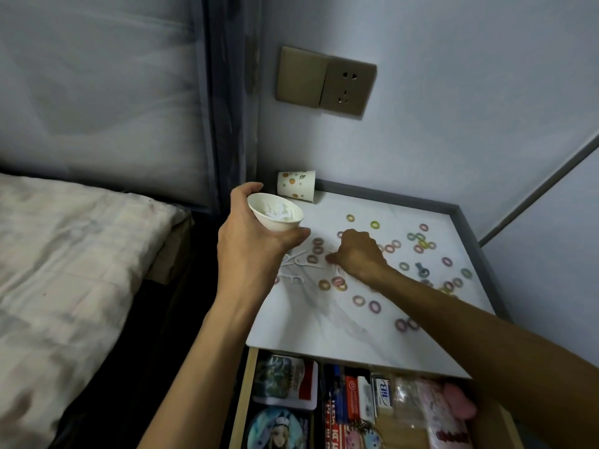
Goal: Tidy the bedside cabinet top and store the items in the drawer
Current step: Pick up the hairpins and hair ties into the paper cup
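My left hand (256, 238) grips a white paper cup (274, 212) tilted above the left edge of the cabinet top (327, 322); white floss picks lie inside it. More white floss picks (299, 264) lie scattered on the marble-patterned top just below the cup. My right hand (356, 254) is lowered over them with fingers curled, its fingertips at the picks; what it pinches is hidden. Several small coloured hair rings (376, 306) are strewn across the top. The drawer (353, 406) below stands pulled out and full.
A dotted paper cup (296, 186) lies on its side at the back left corner. A raised grey rim (476, 251) borders the top at the back and right. A bed (64, 254) lies to the left. The drawer holds cards, boxes and a pink item.
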A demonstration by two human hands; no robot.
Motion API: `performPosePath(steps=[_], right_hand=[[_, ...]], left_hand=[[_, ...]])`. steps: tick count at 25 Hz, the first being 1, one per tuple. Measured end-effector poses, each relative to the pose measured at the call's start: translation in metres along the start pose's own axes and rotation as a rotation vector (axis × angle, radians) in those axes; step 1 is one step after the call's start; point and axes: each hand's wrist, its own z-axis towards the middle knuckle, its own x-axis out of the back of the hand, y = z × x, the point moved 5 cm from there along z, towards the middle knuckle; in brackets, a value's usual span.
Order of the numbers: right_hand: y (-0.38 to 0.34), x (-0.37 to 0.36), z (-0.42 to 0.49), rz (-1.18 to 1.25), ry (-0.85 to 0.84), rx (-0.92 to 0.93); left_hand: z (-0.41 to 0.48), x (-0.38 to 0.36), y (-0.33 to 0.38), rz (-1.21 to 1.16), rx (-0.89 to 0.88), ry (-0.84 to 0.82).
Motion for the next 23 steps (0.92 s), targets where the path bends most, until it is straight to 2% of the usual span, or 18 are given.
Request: performPosePath(steps=[5,10,14,16,19,23], right_hand=[[-0.006,0.004,-0.008,-0.274,0.078,0.002],[-0.016,0.0,-0.019,-0.529,0.094,0.155],[-0.01,0.001,-0.016,-0.391,0.147,0.286],[-0.018,-0.003,-0.019,-0.302,0.198,0.485],[-0.03,-0.018,-0.028,-0.384,0.183,0.732],[-0.03,-0.024,-0.027,-0.339,0.191,0.725]], left_hand=[[-0.001,0.004,0.002,-0.008,0.0,-0.004],[-0.001,0.011,0.001,0.018,-0.012,0.022],[0.0,0.017,0.001,0.031,-0.015,0.045],[0.001,0.019,0.001,0.036,-0.019,0.054],[0.0,0.016,0.002,0.039,-0.023,0.047],[0.0,0.017,0.001,0.041,-0.031,0.05]])
